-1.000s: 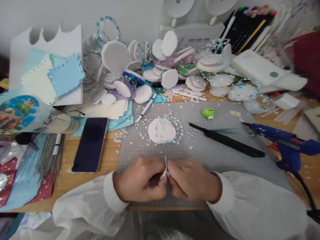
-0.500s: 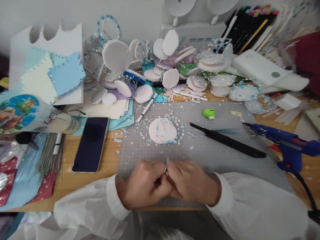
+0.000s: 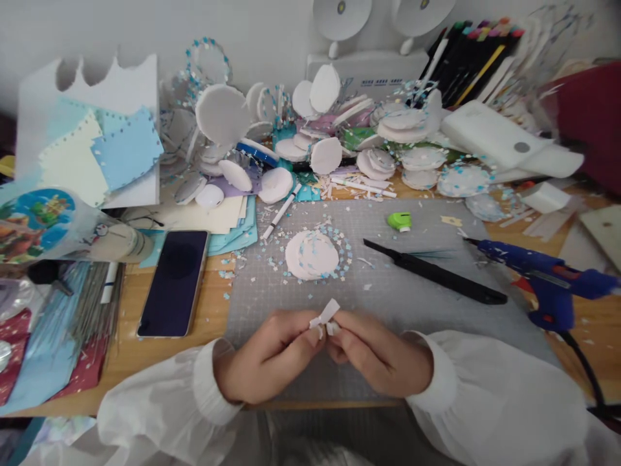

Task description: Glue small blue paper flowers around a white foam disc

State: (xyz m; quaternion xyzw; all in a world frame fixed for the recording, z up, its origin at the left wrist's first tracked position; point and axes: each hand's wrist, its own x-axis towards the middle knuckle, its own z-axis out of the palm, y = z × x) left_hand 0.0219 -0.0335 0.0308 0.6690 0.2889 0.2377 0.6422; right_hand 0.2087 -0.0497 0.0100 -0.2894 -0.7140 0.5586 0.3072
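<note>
Low over the front of the grey cutting mat [image 3: 272, 291], my left hand [image 3: 276, 356] and my right hand [image 3: 376, 353] meet fingertip to fingertip. Between them they pinch a small white strip [image 3: 330, 311], folded or looped, probably paper. Its free end sticks up to the right above my fingers; part of it is hidden behind them. Just beyond, stacked white discs [image 3: 317, 259] lie on the mat, ringed with tiny blue and white bits. Right of the discs lies a long black cutter-like tool [image 3: 436, 275].
A blue glue gun [image 3: 548, 275] lies at the right with its cord. A phone [image 3: 173, 285] and a cup [image 3: 119, 239] are on the left. White discs and beaded strands crowd the back, below a lamp [image 3: 369, 68]. A green cap-like piece [image 3: 399, 221] sits on the mat.
My hands have opened apart slightly at the fingertips, turning so the white strip shows more, its end now tilted up to the right. The whole view has shifted slightly.
</note>
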